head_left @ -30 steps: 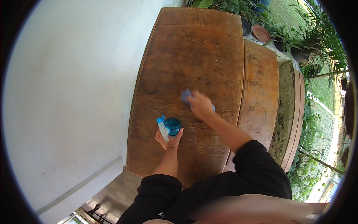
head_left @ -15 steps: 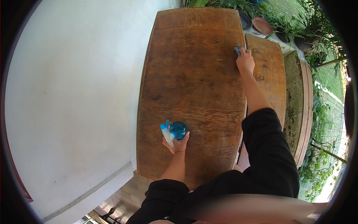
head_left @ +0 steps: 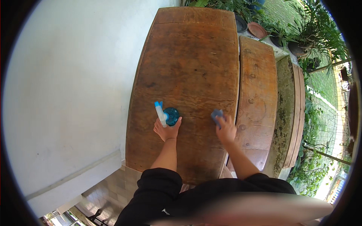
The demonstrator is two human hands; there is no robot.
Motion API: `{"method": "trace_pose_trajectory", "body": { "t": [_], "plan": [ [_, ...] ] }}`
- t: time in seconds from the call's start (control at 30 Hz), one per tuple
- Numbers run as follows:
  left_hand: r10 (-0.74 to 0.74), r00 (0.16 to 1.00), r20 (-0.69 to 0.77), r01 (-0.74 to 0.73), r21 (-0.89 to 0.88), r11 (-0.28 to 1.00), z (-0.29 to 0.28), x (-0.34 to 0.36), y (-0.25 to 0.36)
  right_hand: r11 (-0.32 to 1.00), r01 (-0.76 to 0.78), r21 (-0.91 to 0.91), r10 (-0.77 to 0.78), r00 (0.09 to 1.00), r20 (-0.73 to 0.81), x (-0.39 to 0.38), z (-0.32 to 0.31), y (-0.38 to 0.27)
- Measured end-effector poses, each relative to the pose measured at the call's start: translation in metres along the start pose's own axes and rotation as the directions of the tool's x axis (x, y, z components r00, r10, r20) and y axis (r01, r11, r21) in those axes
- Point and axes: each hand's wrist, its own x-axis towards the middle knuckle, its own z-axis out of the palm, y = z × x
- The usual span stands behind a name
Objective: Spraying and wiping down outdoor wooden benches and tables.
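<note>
A wooden table [head_left: 184,49] with a worn brown top stretches away from me. My left hand [head_left: 167,131] is wrapped round a spray bottle [head_left: 172,116] with a clear blue body and a white and blue trigger head. The bottle is over the near left part of the tabletop; whether its base touches the wood I cannot tell. Near the table's right edge, my right hand [head_left: 227,130] grips a small blue-grey cloth [head_left: 217,116] against the wood. The hand covers part of the cloth, and its fingers are slightly blurred.
A wooden bench [head_left: 256,101] runs along the table's right side, a narrow gap between them. Beyond it is a mossy ledge [head_left: 283,109] with planks. A white wall [head_left: 75,83] borders the table's left. Potted plants [head_left: 298,47] and plant saucers [head_left: 257,30] stand at the far right.
My right hand has come back toward me with the cloth, from the table's far right edge to its nearer part. The view has shifted slightly; my left hand still holds the bottle.
</note>
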Motion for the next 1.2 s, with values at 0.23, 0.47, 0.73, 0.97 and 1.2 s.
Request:
{"method": "trace_pose_trajectory", "body": {
  "t": [0.23, 0.47, 0.73, 0.97, 1.2],
  "plan": [
    [0.08, 0.995, -0.065, -0.08, -0.007, 0.997, 0.008, -0.002, -0.009, 0.985, 0.163, 0.05, -0.156, 0.98, -0.123, -0.014, 0.003, -0.005],
    [0.132, 0.987, -0.096, -0.143, -0.126, 0.982, 0.003, -0.003, -0.011, 0.99, 0.144, -0.003, -0.143, 0.982, -0.124, -0.017, 0.008, -0.007],
    [0.145, 0.959, -0.243, -0.272, -0.651, 0.709, -0.012, 0.024, 0.003, 0.989, 0.119, -0.092, -0.126, 0.99, -0.068, -0.017, 0.009, -0.009],
    [0.468, 0.88, -0.08, -0.344, -0.787, 0.512, -0.06, 0.035, 0.038, 0.987, 0.142, -0.071, -0.149, 0.984, -0.096, -0.017, 0.008, -0.005],
    [0.139, 0.903, 0.406, 0.275, -0.797, 0.538, -0.078, -0.034, 0.019, 0.987, 0.137, -0.08, -0.144, 0.985, -0.093, -0.016, 0.01, -0.005]
  ]
}}
